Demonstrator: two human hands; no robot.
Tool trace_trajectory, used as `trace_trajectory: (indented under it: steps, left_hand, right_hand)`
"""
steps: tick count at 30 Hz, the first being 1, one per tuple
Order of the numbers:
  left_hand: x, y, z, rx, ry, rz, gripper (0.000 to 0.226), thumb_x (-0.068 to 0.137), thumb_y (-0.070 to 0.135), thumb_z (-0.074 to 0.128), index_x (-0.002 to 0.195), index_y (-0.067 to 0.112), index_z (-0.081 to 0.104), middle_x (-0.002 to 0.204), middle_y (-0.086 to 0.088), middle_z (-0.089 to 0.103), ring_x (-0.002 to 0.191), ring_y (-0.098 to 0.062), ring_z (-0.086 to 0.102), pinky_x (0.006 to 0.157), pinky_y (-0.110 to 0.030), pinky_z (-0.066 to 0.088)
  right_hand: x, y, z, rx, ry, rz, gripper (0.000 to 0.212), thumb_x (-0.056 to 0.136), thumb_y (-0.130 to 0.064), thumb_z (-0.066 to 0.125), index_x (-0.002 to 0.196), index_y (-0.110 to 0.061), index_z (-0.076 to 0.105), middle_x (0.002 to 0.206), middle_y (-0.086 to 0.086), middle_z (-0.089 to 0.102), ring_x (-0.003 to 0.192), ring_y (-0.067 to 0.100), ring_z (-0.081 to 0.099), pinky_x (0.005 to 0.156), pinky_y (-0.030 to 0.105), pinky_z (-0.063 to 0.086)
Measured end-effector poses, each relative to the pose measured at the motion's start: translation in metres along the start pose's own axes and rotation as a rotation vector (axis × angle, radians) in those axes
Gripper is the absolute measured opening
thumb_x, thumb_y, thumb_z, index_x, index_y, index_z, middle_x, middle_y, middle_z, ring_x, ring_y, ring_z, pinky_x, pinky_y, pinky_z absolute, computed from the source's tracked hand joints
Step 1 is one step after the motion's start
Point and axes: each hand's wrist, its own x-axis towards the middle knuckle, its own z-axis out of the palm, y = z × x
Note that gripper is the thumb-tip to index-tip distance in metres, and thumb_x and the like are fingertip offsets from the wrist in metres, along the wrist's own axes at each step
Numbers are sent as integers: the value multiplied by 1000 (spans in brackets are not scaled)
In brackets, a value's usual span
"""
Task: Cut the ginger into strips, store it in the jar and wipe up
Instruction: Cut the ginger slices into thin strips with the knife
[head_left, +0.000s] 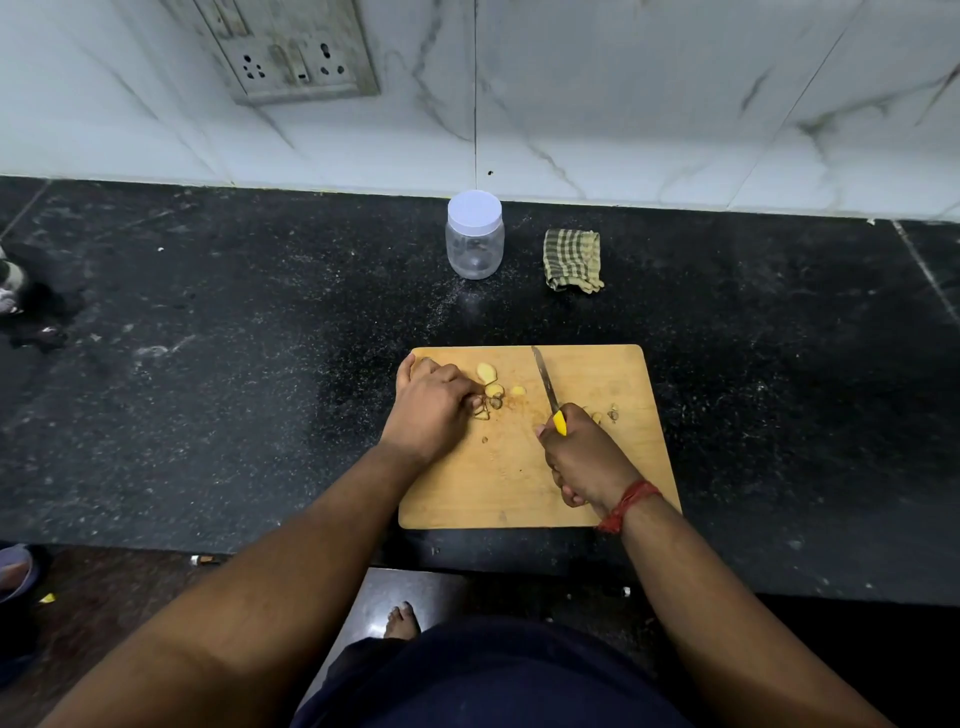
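A wooden cutting board (613, 379) lies on the black counter. Pale ginger slices (487, 373) and peel scraps lie on its upper left part. My left hand (428, 410) rests on the board's left edge, its fingertips pinching ginger pieces (491, 402). My right hand (587, 457) grips the yellow handle of a knife (545, 382), whose blade points away from me, to the right of the ginger and apart from it. A few small bits (610, 414) lie right of the knife. A clear plastic jar (475, 239) with a white lid stands closed behind the board.
A folded green checked cloth (572, 260) lies right of the jar, near the marble wall. A socket plate (291, 52) is on the wall. The counter's front edge runs just below the board. A dark object (10, 283) sits at the far left.
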Motion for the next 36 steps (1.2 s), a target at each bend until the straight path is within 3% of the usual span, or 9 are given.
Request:
trace_trajectory:
  steps: [3,10,18,22,24,27,29,33,36]
  left_hand:
    - [4,1,0,7,-21,16,18,99,30,59,109,25,73,112,4,59,112,-25,49,118,-60,19]
    - [6,-2,-6,62,-100,102,21,99,35,58,114,26,69,109,10,67,115,-18,52,122,-61,8]
    - [5,-4,-9,7,-88,118,23,95,35,65,114,25,71,107,5,63,110,-23,51,119,-59,18]
    - [2,3,-10,-123,62,133,15,90,26,73,104,20,74,92,9,54,93,-15,45,103,-51,38]
    - [0,19,-8,-147,115,153,14,90,24,73,102,17,74,91,4,61,88,-16,51,94,-42,40]
    - [0,46,-2,-193,106,126,11,90,23,72,97,15,72,92,0,66,84,-21,61,79,-34,47]
    - [2,60,6,-189,67,56,10,91,25,70,92,15,68,90,-1,66,81,-22,62,75,-37,50]
    - [2,73,20,41,6,-14,18,95,36,59,94,18,64,92,-2,66,91,-26,60,86,-42,35]
    - [0,69,22,122,1,-43,22,96,40,53,96,19,61,92,-2,68,90,-26,60,89,-44,33]
  right_hand:
    - [0,0,-1,12,-3,15,14,104,-27,45,106,-13,44,66,4,40,47,13,33,43,19,27]
    - [1,1,-2,28,-1,31,12,104,-27,45,102,-16,43,65,4,38,47,12,32,42,17,28]
    - [0,-1,-1,17,6,21,12,104,-27,46,102,-15,44,67,5,40,48,13,34,42,18,28]
    - [1,-1,-5,33,15,18,10,104,-26,46,102,-16,44,67,4,39,49,13,34,42,19,27]
    - [2,-1,-6,50,25,10,12,104,-25,45,104,-14,44,66,4,39,49,13,33,43,20,26]
    - [3,0,-10,63,64,-2,16,104,-26,45,106,-10,45,67,5,42,48,14,34,41,20,27]
    - [4,-1,-13,85,89,-2,13,104,-25,45,102,-12,47,67,4,42,46,13,35,40,20,27]
    - [2,-2,-19,140,110,-3,10,103,-22,45,96,-16,46,63,2,42,40,11,33,40,19,26]
    - [0,-1,-22,156,117,3,12,104,-23,46,94,-16,45,61,1,41,39,11,33,40,18,26]
